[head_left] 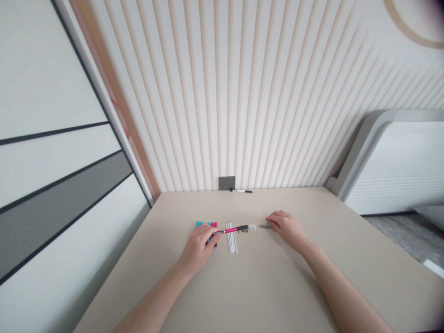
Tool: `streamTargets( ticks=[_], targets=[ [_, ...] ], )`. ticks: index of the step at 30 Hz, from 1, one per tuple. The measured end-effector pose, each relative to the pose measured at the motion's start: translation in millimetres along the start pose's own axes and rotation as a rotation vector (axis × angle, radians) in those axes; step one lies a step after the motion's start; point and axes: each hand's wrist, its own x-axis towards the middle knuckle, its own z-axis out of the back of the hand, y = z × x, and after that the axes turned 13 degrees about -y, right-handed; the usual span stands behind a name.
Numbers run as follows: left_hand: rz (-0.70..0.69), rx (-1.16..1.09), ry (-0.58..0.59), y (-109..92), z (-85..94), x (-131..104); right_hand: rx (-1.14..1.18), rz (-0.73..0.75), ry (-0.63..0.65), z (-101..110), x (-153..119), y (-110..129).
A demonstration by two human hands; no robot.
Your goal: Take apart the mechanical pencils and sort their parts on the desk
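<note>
My left hand [198, 244] pinches a pink pen [231, 230] with black ends near its clip end, and the black grip points right. Under that hand lie cyan and pink pen barrels [214, 224], partly hidden by the fingers. White refill-like sticks [231, 243] lie in a bundle below the pen. Small white pieces [253, 227] sit beside the pen's tip. My right hand [285, 227] has its fingertips pressed together at a group of small dark grey pieces [265, 226]; what is between the fingertips is too small to make out.
A white and black pen [242, 191] lies at the table's back edge, below a dark wall socket [226, 182]. The beige table [229, 296] meets a ribbed wall. A white cabinet stands left, a pale bed-like frame [398, 157] right.
</note>
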Motion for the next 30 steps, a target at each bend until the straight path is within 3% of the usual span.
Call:
streamTargets(
  ticks=[30],
  targets=[
    [-0.002, 0.009, 0.021, -0.2, 0.5, -0.1, 0.005, -0.019, 0.047, 2.7, -0.2, 2.5]
  ],
)
